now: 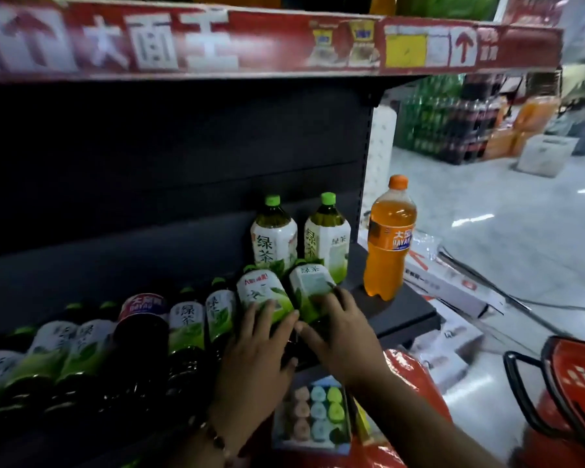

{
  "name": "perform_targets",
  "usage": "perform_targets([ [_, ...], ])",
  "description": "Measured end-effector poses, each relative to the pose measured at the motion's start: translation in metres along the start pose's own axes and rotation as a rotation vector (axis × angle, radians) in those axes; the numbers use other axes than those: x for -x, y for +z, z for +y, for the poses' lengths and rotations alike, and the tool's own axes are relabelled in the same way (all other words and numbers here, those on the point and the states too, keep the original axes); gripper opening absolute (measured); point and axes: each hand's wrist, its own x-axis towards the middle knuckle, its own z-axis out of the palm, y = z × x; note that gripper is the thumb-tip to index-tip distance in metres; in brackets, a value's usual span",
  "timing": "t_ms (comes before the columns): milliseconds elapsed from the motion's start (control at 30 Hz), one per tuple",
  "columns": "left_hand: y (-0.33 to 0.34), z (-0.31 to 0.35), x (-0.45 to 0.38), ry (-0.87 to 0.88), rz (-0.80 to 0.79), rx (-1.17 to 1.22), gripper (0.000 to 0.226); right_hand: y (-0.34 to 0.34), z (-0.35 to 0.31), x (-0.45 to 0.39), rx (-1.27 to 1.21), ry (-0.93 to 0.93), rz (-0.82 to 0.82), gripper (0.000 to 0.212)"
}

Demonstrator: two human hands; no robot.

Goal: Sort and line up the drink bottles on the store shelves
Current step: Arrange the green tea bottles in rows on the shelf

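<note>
Gripping two front-row green tea bottles on the dark shelf (399,309), one per hand.
Reaching forward side by side, thumbs nearly touching: left hand (255,352), beaded bracelet at wrist, fingers curled round left green tea bottle (262,293); right hand (343,332), fingers wrapped over right green tea bottle (311,288). Standing upright behind them: two more green tea bottles (273,236). Set apart near shelf's right end: orange soda bottle (387,241). Running leftward along front edge: row of green tea bottles (186,322), one dark red-labelled bottle (142,319) among them. Lower right: red basket (574,376).
</note>
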Motion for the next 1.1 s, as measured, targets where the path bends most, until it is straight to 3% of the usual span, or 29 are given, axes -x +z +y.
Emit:
perform_targets([
  [167, 0.000, -0.003, 0.006, -0.002, 0.016, 0.060, 0.067, 0.000, -0.012, -0.001, 0.121, 0.133, 0.115, 0.063],
  [333, -0.006, -0.003, 0.006, -0.012, 0.045, 0.200, 0.061, -0.019, -0.017, -0.001, 0.108, 0.302, -0.055, 0.076],
  [400, -0.007, -0.004, 0.005, -0.027, 0.028, 0.243, 0.060, -0.026, -0.011, -0.002, 0.056, 0.330, -0.083, 0.068],
  [500, -0.016, -0.003, 0.004, -0.066, -0.035, 0.322, 0.058, -0.038, 0.008, 0.014, -0.410, 0.409, -0.073, 0.038],
  [600, -0.030, 0.002, 0.000, -0.113, -0.128, 0.454, 0.058, -0.042, 0.029, 0.036, -0.953, 0.550, -0.089, 0.032],
  [667, -0.030, 0.004, 0.005, -0.158, -0.128, 0.521, 0.055, -0.035, 0.040, 0.046, -1.099, 0.621, -0.099, 0.039],
  [800, -0.030, 0.022, 0.028, -0.303, 0.101, 0.659, 0.035, -0.019, 0.043, 0.057, -1.291, 0.676, -0.042, 0.032],
  [900, -0.033, 0.041, 0.022, -0.342, 0.068, 0.910, 0.022, -0.015, 0.034, 0.051, -1.300, 0.650, -0.004, 0.024],
  [967, -0.035, 0.050, 0.011, -0.376, -0.016, 1.034, 0.037, -0.013, 0.032, 0.049, -1.329, 0.630, -0.035, 0.027],
  [1100, -0.026, 0.053, -0.016, -0.493, -0.188, 1.136, 0.091, -0.014, 0.034, 0.048, -1.384, 0.583, -0.076, 0.025],
])
